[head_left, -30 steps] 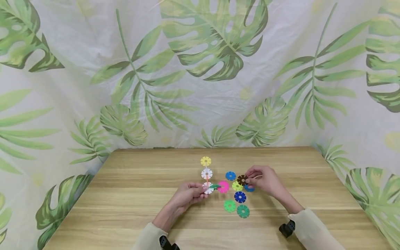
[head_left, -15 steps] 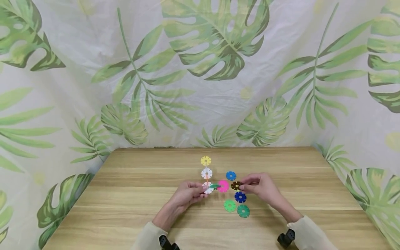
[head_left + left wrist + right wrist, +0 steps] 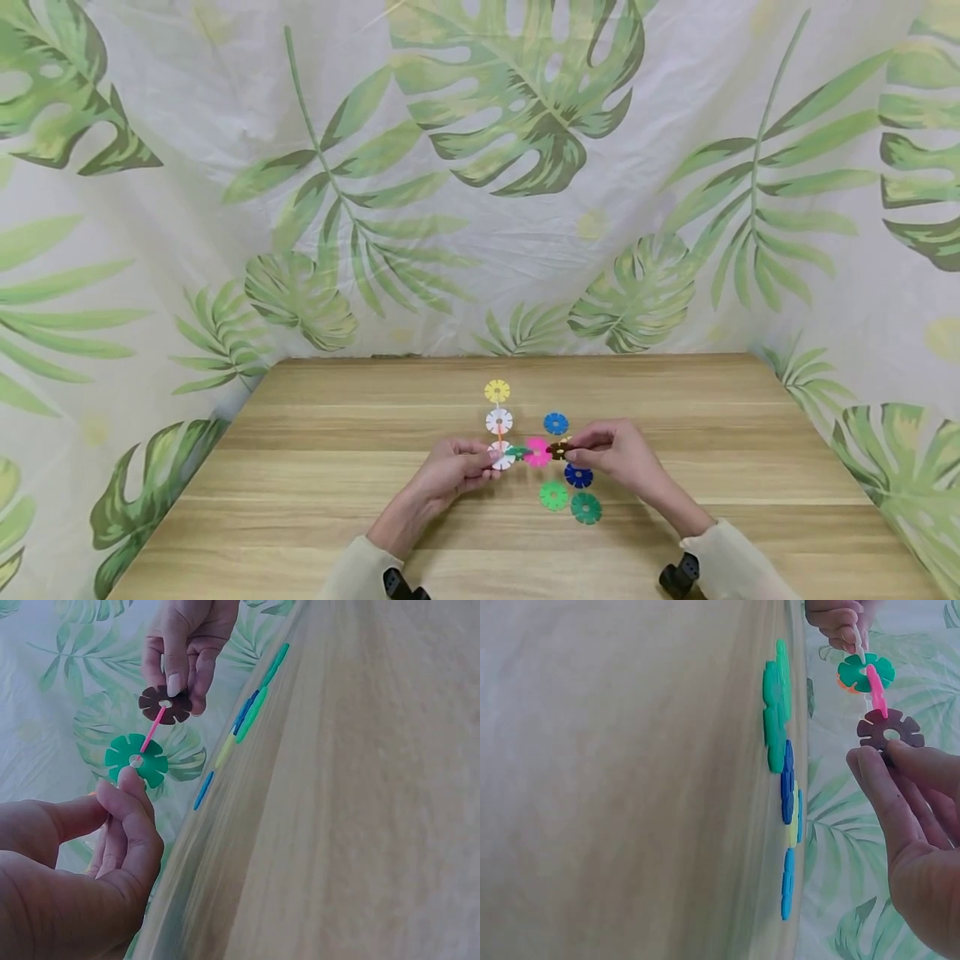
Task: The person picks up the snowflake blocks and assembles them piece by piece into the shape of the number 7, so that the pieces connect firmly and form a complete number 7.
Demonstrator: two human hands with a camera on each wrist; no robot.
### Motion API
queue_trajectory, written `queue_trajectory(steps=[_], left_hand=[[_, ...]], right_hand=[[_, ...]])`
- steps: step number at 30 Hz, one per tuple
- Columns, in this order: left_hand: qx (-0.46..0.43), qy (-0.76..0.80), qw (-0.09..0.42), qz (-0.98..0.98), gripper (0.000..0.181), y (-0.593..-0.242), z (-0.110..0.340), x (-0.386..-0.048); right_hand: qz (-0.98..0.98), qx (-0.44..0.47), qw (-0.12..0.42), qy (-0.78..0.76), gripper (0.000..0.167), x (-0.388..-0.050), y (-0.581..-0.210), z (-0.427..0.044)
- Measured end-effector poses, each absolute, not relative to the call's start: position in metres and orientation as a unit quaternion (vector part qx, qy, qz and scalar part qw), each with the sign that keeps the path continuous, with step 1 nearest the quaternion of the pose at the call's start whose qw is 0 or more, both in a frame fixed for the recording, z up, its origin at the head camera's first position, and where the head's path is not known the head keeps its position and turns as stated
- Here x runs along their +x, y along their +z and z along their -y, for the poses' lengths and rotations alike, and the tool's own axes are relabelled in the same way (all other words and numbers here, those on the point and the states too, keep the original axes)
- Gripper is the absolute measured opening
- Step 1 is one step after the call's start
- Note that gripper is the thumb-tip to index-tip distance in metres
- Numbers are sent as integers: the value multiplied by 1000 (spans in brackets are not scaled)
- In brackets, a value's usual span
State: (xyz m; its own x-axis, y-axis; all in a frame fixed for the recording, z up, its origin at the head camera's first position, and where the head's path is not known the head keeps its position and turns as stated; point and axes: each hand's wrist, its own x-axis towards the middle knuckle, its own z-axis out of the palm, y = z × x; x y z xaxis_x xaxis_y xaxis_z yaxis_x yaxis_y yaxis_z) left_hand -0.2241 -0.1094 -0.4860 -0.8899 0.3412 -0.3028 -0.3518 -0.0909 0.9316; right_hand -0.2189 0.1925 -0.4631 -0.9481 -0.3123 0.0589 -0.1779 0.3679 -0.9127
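Between thumb and fingers my left hand (image 3: 456, 463) pinches a white notched disc (image 3: 503, 457), part of a chain of interlocking discs. An orange disc (image 3: 500, 435) seen edge-on, another white disc (image 3: 498, 422) and a yellow disc (image 3: 497, 391) run from it toward the back. On its right side are a green disc (image 3: 154, 764) and a pink disc (image 3: 537, 452). My right hand (image 3: 621, 454) pinches a brown disc (image 3: 891, 733) by its near edge. The brown disc's far edge meets the pink disc in both wrist views; how deep the notches sit is unclear.
Loose discs lie on the wooden table (image 3: 337, 483) by the right hand: blue (image 3: 556, 423), dark blue (image 3: 578, 476), light green (image 3: 553, 495) and darker green (image 3: 586, 507). A yellow-green disc (image 3: 793, 834) is mostly covered in the head view. A leaf-patterned cloth (image 3: 480, 250) hangs behind.
My right hand has brought the brown disc leftward from above the loose discs to the pink disc's edge, turning it flatter. The left hand has stayed nearly still with the chain.
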Motion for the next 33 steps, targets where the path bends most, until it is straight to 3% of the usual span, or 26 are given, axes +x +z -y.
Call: queue_trajectory(steps=[33], left_hand=[[-9, 732, 228, -642, 6, -492, 110, -219]], right_hand=[[-856, -145, 36, -495, 5, -212, -458, -176]])
